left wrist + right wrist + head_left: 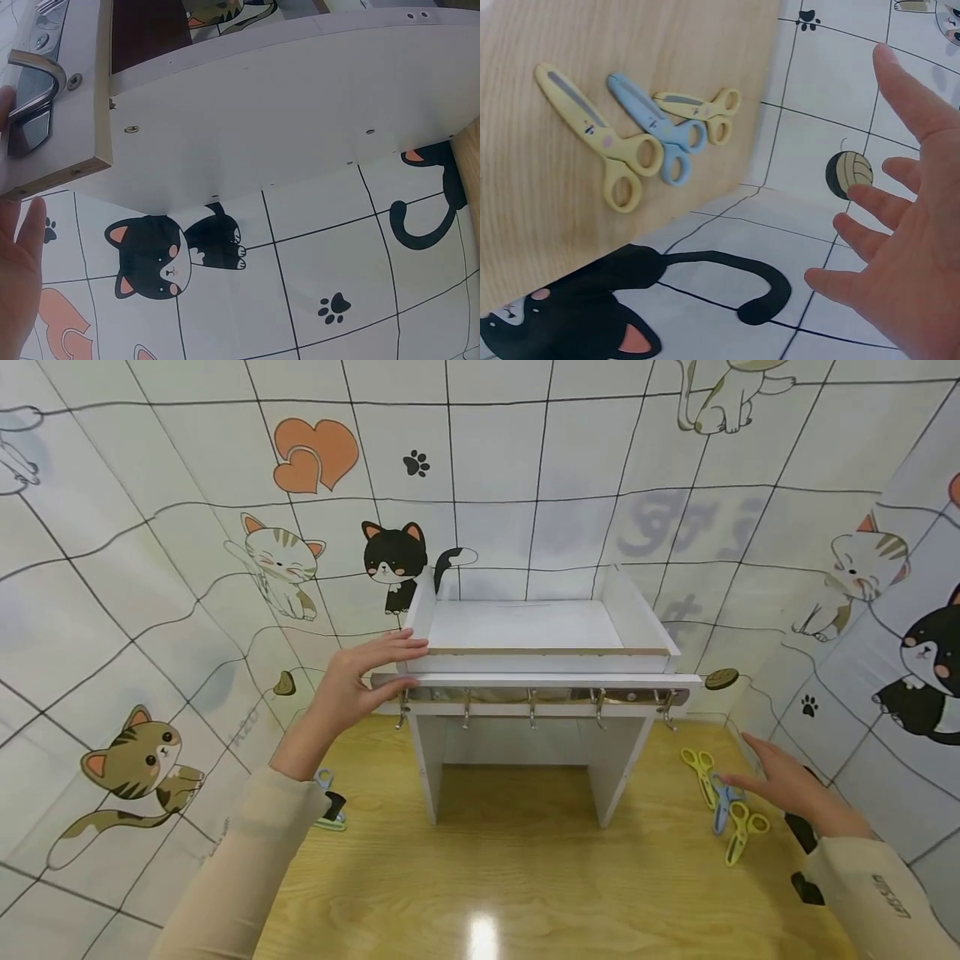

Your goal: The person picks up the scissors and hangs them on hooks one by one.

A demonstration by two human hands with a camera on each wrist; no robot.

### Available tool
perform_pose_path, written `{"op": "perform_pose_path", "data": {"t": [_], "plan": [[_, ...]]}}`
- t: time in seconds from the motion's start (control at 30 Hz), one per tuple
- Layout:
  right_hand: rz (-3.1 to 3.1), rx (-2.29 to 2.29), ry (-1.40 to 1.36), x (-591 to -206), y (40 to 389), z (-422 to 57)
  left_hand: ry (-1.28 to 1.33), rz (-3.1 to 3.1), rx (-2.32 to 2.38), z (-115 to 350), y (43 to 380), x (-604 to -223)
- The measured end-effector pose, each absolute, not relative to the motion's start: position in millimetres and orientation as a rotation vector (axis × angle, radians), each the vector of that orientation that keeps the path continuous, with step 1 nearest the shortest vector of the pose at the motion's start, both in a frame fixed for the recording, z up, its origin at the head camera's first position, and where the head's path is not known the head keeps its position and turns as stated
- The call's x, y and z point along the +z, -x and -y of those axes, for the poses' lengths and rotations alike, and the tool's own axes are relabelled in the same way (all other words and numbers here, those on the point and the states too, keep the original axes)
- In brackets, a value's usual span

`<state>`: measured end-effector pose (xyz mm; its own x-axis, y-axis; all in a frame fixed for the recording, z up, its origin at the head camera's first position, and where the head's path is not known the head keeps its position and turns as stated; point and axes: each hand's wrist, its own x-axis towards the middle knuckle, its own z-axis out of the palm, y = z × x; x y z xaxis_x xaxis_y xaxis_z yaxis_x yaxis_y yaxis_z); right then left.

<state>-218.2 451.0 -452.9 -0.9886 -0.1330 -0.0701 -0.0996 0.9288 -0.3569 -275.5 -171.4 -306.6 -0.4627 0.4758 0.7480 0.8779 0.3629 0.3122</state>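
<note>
A white shelf unit [487,683] stands upright in the head view, with a tray-like top [517,625] and a row of metal hooks [532,710] along its front. At its left end is my left hand [352,681], thumb at the front edge and fingers over the top. In the left wrist view a metal hook [37,82] and the board's end lie close by that hand. My right hand [795,785] hovers at the right with fingers spread, apart from the shelf and holding nothing. Below it lie two yellow scissors and blue scissors [649,116].
The shelf unit stands on a light wood table [510,877]. More scissors [330,802] lie partly hidden behind the left forearm. White cloth walls [495,452] with black grid lines and cartoon cats enclose the table at the back and sides.
</note>
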Motion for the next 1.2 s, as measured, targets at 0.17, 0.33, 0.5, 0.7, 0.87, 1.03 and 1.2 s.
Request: {"op": "perform_pose_path", "data": {"t": [0.17,0.33,0.5,0.7,0.87,1.03,1.2], "plan": [[-3.000,-0.536,0.160,-457.2,217.3,-454.8,1.145,2.090,-0.949,172.6,274.8,-303.0],[-3.002,-0.516,0.100,-465.8,212.3,-460.5,1.141,2.106,-0.932,172.8,274.2,-300.9],[-2.989,-0.572,0.103,-478.2,209.0,-464.2,1.119,2.115,-0.944,174.8,272.1,-301.6],[-2.946,-0.637,0.064,-486.0,202.2,-465.2,1.117,2.110,-0.966,176.5,271.4,-302.9],[-2.920,-0.651,0.017,-490.0,198.1,-465.8,1.102,2.107,-0.970,177.9,270.7,-304.7],[-2.835,-0.703,-0.066,-501.1,193.0,-471.4,1.105,2.110,-0.975,177.4,271.3,-306.8],[-2.761,-0.749,-0.139,-510.5,186.4,-474.0,1.123,2.093,-0.985,174.4,271.9,-307.4]]}}
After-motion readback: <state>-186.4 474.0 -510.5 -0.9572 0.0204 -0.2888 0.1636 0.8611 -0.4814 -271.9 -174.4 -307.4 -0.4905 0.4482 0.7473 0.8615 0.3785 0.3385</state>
